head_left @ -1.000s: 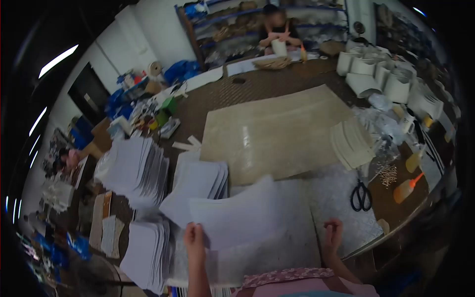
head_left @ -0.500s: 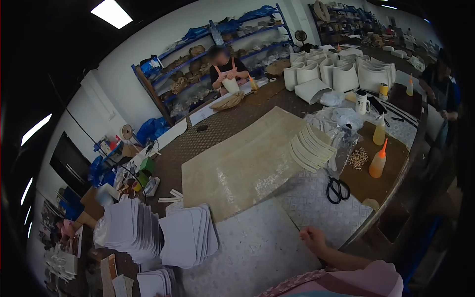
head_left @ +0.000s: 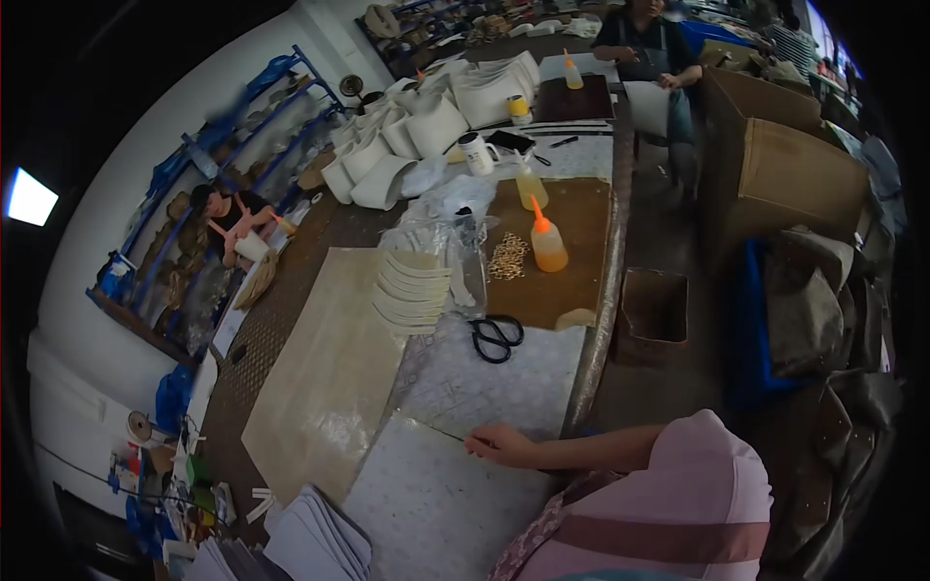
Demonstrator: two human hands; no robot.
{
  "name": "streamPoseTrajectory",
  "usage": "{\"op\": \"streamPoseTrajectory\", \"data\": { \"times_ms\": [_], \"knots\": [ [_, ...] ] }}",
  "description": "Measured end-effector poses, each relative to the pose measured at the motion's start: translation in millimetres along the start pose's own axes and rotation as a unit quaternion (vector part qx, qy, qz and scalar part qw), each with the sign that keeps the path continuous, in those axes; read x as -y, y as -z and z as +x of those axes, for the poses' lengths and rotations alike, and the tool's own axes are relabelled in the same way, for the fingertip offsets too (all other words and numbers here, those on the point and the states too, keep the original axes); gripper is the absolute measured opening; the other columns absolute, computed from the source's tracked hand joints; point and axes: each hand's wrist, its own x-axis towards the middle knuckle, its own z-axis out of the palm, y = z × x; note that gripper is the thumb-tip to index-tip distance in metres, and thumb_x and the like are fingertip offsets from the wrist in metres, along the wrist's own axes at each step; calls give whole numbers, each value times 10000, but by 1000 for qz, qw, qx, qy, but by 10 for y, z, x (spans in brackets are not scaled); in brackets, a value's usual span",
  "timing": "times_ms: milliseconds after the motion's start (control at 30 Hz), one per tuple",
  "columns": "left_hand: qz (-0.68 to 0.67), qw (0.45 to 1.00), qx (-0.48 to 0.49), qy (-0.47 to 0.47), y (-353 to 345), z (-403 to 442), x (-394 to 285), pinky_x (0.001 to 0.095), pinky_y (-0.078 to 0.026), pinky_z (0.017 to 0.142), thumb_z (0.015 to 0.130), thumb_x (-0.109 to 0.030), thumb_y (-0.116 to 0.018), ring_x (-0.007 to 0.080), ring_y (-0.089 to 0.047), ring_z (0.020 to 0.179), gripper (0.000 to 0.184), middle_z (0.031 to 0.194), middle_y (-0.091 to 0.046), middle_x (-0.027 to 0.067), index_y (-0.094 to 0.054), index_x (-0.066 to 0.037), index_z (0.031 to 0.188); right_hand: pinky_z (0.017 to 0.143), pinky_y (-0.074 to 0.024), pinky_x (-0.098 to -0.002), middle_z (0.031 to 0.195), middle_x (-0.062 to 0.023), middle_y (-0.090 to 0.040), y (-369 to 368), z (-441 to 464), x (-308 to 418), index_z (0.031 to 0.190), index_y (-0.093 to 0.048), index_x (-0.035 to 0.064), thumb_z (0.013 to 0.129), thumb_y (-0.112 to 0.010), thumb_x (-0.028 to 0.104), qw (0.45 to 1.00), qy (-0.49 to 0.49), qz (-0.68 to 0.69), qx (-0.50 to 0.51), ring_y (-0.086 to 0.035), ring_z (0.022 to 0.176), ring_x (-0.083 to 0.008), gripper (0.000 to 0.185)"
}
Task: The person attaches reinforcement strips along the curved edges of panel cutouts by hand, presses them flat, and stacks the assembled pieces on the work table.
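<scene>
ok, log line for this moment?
left hand: out of view | right hand: curled, near edge of pale board, grip unclear | beyond it: black-handled scissors | image bottom left: stacked pale sheets

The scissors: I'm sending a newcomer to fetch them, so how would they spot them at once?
On the worktable, find the brown mat bearing an orange-tipped bottle. In the picture, the scissors lie by the mat's lower left corner, on a pale patterned surface. Two black loop handles set them apart from the cream strips nearby.
</scene>
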Motion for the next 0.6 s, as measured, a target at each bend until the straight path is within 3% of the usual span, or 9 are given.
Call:
{"op": "streamPoseTrajectory", "data": {
  "times_ms": [167, 267, 467, 600],
  "knots": [
    [1, 1000, -29, 7, 55, -57, 16, 355, -530, 841, 1042, -234, -538, 277, -667, 1043, 376, 1125, -698, 174, -582, 22, 1314, 672, -511, -292, 803, -59, -679, -2, 44, 13, 964, -672, 18, 1041, -559, 275, 998, -14, 57, 2, -638, 735, -124, 292],
    [-7, 996, -88, 19, 252, -235, 198, 358, -532, 841, 1043, -238, -536, 282, -671, 1040, 380, 1123, -701, 178, -581, 23, 1315, 683, -508, -276, 806, -30, -664, 63, 149, 22, 984, -682, 20, 1047, -555, 261, 986, -107, 125, -31, -623, 742, -101, 279],
    [-51, 965, -255, 27, 915, -1159, 397, 366, -538, 842, 1045, -246, -533, 293, -680, 1036, 388, 1119, -707, 187, -579, 26, 1317, 740, -521, -263, 917, -14, -669, 560, 889, -82, 1180, -655, 16, 1041, -579, 220, 952, -51, 254, -161, -610, 788, -90, 258],
    [-130, 973, -189, 36, 922, -2026, 162, 371, -541, 842, 1046, -252, -531, 300, -686, 1033, 393, 1116, -711, 192, -578, 27, 1318, 772, -546, -281, 999, -32, -684, 758, 1405, -105, 1256, -611, 31, 1023, -607, 214, 928, -118, 297, -191, -646, 812, -124, 297]
  ]
}}
